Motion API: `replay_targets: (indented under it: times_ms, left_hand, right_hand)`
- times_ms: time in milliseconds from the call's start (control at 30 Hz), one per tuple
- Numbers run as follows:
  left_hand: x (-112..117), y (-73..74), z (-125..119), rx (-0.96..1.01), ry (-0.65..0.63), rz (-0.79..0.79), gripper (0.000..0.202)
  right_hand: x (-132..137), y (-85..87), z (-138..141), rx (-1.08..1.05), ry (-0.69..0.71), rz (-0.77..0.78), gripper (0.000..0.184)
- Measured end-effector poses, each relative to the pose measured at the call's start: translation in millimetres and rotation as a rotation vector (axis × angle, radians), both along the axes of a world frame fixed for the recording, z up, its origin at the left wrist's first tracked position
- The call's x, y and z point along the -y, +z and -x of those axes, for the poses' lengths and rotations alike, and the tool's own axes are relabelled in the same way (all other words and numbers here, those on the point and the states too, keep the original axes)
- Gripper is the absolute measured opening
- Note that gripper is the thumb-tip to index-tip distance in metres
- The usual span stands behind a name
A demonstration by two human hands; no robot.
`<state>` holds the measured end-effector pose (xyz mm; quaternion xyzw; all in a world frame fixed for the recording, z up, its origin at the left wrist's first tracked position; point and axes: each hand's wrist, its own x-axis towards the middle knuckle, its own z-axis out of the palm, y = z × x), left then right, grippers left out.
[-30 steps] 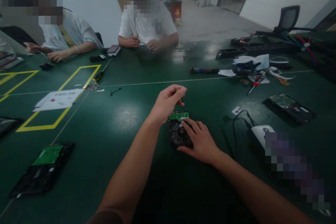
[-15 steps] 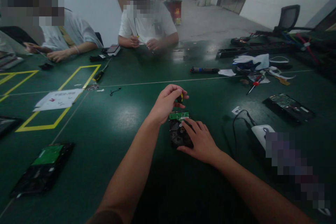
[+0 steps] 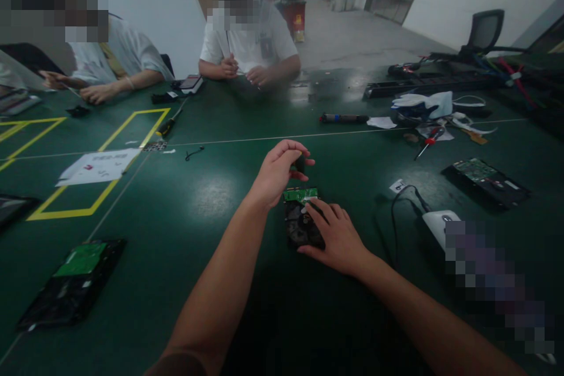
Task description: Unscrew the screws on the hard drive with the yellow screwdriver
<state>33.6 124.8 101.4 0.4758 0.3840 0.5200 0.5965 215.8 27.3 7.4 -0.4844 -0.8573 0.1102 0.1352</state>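
A hard drive (image 3: pixel 297 223) lies on the green table in front of me, its green circuit board (image 3: pixel 293 194) at the far end. My left hand (image 3: pixel 284 170) is closed around the dark, yellow-marked handle of a screwdriver (image 3: pixel 299 163), held upright over the board end. The screwdriver's shaft and tip are too faint to make out. My right hand (image 3: pixel 339 235) grips the drive from the right, with fingertips on its top and the thumb at its near edge.
Another drive (image 3: pixel 73 285) lies at left and one more (image 3: pixel 487 182) at right. Beside my right forearm is a white device (image 3: pixel 440 226) with a black cable. A red-handled screwdriver (image 3: pixel 429 142) lies farther back. Two people (image 3: pixel 249 47) sit across the table.
The screwdriver handle has turned in my left hand, showing less yellow, and the fingers have shifted slightly. My right hand and the hard drive have stayed in place.
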Motion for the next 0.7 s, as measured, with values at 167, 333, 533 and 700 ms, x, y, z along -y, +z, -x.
replay_targets:
  times_ms: [167,333,533,700]
  left_hand:
    - [-1.5,-2.3,0.7,0.017,-0.005,-0.009,0.012]
    - [-1.2,-4.3,0.0,-0.050,0.022,-0.060,0.015]
    - [-2.8,-7.2,3.1,-0.172,0.023,-0.117,0.016]
    - [-1.1,-5.0,1.9,-0.132,-0.034,-0.078,0.018]
  right_hand:
    - [-0.4,1.3,-0.1,0.008,0.005,0.003,0.088]
    - [-0.7,0.3,-0.6,0.008,0.014,0.003,0.087]
    - [-0.6,-1.8,-0.2,-0.001,0.014,-0.005,0.088]
    - [-0.7,-1.7,-0.4,0.007,0.006,-0.002,0.087]
